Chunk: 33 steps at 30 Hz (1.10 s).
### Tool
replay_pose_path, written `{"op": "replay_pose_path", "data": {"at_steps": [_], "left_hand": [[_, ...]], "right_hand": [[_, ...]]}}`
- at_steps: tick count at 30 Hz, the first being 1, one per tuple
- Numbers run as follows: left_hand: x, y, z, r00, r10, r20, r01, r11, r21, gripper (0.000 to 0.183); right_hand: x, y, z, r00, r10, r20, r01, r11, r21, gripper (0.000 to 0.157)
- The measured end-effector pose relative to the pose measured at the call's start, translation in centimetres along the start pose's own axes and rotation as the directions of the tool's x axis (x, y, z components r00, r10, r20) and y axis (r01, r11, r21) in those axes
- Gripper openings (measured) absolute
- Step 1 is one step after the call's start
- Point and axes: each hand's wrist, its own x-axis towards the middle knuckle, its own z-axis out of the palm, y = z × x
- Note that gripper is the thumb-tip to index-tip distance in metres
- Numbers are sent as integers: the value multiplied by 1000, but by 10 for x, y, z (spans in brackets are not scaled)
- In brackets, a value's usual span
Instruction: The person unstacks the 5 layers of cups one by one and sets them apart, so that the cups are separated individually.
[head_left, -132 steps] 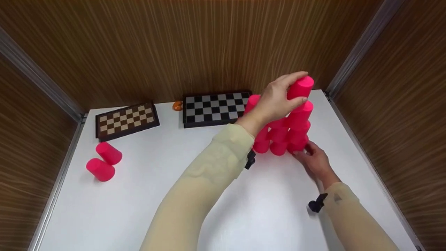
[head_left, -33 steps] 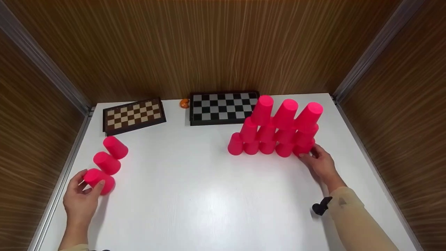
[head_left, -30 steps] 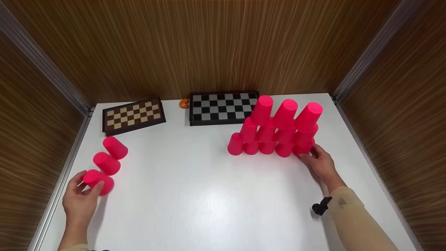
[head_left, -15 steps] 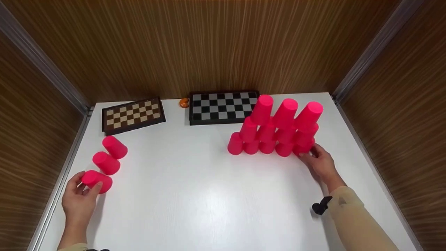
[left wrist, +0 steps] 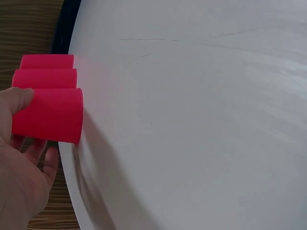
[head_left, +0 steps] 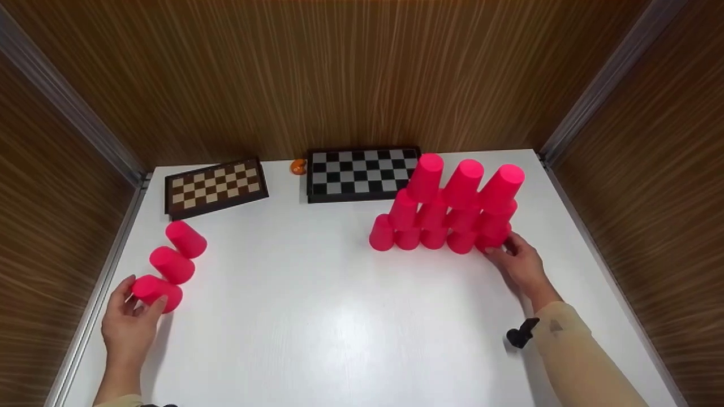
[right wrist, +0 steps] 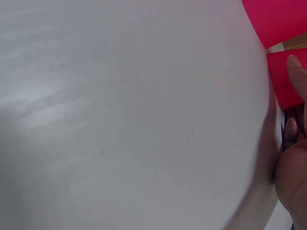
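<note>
At the table's left side, my left hand (head_left: 129, 325) holds a pink cup (head_left: 169, 297) between thumb and fingers. The cup stands upside down at the near end of a row, with a middle cup (head_left: 172, 265) and a far cup (head_left: 186, 240) behind it. In the left wrist view, the thumb lies over the held cup (left wrist: 50, 115). On the right rises a stepped wall of inverted pink cups (head_left: 432, 215), three tiers high with three on top. My right hand (head_left: 523, 265) grips the bottom tier's rightmost cup (head_left: 491, 242); its fingers are partly hidden behind it.
Against the back wall lie a brown-and-cream checkered board (head_left: 218, 186) and a black-and-grey one (head_left: 362, 172), with a small orange object (head_left: 298, 167) between them. The cup wall stands just in front of the darker board. Wood-grain panels enclose the white table (head_left: 317, 328).
Since the oldest frame, my left hand has gone from the cup wall's top to the left row, which has grown from two cups to three. Lately its cup shifted slightly left. My right hand stays put.
</note>
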Motion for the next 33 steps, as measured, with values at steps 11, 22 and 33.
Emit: {"op": "replay_pose_path", "data": {"at_steps": [11, 22, 33], "left_hand": [[-17, 29, -3, 977, 190, -93, -184, 980, 69, 79], [-49, 118, 29, 913, 408, 15, -408, 910, 75, 81], [-68, 216, 120, 643, 742, 190, -715, 670, -199, 64]], "right_hand": [[3, 4, 1, 1000, 13, -8, -13, 1000, -12, 88], [5, 5, 1, 1000, 11, -6, -10, 998, 62, 87], [3, 4, 2, 1000, 1, -11, -1, 999, 51, 91]]}}
